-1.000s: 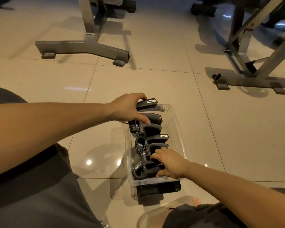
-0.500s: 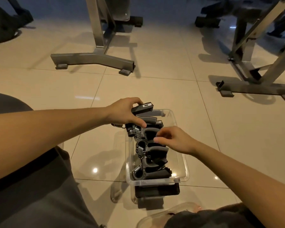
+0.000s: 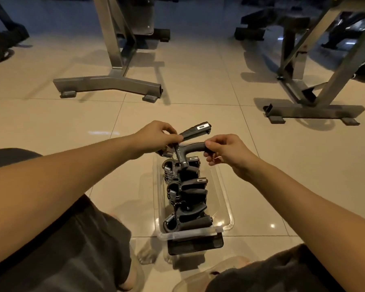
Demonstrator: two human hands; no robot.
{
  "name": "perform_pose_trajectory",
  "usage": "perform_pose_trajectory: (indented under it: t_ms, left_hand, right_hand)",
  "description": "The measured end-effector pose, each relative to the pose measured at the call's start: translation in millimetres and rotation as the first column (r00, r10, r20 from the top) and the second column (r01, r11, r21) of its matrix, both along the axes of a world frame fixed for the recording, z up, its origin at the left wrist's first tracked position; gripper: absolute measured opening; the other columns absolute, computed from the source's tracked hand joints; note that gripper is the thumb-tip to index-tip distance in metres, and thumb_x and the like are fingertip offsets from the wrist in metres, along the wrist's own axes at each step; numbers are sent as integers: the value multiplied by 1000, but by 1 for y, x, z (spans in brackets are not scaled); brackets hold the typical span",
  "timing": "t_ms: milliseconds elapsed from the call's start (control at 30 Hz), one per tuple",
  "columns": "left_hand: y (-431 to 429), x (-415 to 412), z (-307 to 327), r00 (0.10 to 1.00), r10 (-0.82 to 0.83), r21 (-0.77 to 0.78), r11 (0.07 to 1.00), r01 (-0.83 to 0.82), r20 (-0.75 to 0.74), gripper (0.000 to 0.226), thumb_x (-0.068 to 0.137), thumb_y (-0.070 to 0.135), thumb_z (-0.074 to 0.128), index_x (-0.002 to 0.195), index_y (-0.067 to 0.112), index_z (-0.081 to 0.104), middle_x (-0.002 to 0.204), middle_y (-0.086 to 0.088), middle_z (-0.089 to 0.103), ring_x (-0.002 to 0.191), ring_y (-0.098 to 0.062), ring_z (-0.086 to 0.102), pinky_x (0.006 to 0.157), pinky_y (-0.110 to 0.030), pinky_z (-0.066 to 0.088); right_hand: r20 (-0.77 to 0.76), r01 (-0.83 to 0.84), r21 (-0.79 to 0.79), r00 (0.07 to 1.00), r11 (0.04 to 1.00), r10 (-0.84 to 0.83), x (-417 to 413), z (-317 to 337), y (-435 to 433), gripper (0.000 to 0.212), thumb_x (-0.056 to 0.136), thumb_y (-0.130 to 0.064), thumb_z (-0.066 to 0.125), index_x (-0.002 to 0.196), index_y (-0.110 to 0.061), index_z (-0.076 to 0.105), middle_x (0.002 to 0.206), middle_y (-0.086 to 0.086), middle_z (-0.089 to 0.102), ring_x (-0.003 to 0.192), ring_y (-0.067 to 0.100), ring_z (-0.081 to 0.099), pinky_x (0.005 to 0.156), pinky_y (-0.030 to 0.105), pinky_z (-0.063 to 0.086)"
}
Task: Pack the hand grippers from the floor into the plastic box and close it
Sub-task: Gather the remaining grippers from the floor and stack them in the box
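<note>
Two hands are holding one hand gripper (image 3: 191, 146) just above the far end of the plastic box (image 3: 227, 209).
The left hand (image 3: 156, 137) is keeping a pinching grip on the upper handle (image 3: 193, 130), thumb and fingertips curled round it. The right hand (image 3: 223, 150) is pinching the tip of the lower handle in a narrow grip. A small pale label (image 3: 201, 127) is showing on the upper handle, its writing too small to read. More grippers (image 3: 187, 191) are lying in a row inside the clear, open-topped box, which is sitting on the tiled floor (image 3: 282, 175).
</note>
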State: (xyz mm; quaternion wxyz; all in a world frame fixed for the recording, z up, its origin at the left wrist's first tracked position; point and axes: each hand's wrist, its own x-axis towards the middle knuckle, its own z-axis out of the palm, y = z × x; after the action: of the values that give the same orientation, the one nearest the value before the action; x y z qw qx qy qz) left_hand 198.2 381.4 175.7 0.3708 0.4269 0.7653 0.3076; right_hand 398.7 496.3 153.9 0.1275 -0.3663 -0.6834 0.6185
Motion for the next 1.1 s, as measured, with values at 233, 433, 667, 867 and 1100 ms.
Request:
perform_pose_trajectory:
  t_ms: [233, 433, 667, 867, 1100]
  left_hand:
    - [0, -22, -28, 981, 27, -78, 997, -12, 194, 23, 102, 4, 52, 118, 8, 68, 88, -15, 72, 71, -19, 69, 65, -30, 59]
    - [1, -30, -50, 972, 82, -68, 995, -68, 220, 23, 96, 8, 66, 119, 6, 64, 97, -26, 65, 76, -24, 65, 68, -39, 63]
    - [8, -31, -69, 990, 33, -140, 990, -13, 140, 21, 97, 0, 61, 117, 0, 70, 84, -14, 68, 64, -20, 64, 64, -31, 61]
    - [2, -22, -79, 988, -25, -207, 977, 56, 150, 21, 99, 2, 57, 115, 2, 71, 92, -16, 70, 69, -19, 64, 70, -34, 62]
    - [-11, -36, -95, 824, -363, -334, 915, 226, -435, 59, 89, 54, 68, 134, 19, 58, 124, -6, 62, 99, -18, 63, 86, -36, 53]
  right_hand:
    - [60, 70, -29, 996, 997, -68, 11, -22, 26, 21, 103, -16, 55, 111, 0, 67, 87, 17, 70, 73, 21, 67, 72, 33, 59]
    - [138, 20, -64, 990, 998, -11, -7, -31, 29, 21, 101, -18, 58, 109, 0, 65, 88, 17, 71, 71, 21, 67, 69, 34, 58]
    - [533, -511, 775, 845, 372, 50, -20, -56, 21, 66, 78, -64, 70, 126, -22, 54, 120, -2, 56, 106, 18, 54, 88, 38, 49]
    - [699, -721, 632, 689, 284, 191, -27, -77, 10, 79, 78, -60, 70, 143, -23, 44, 130, -2, 55, 117, 21, 53, 94, 38, 44]
    - [752, -765, 576, 634, 287, 181, -28, -100, 16, 67, 80, -42, 75, 137, -21, 47, 128, 0, 56, 110, 23, 54, 87, 37, 48]
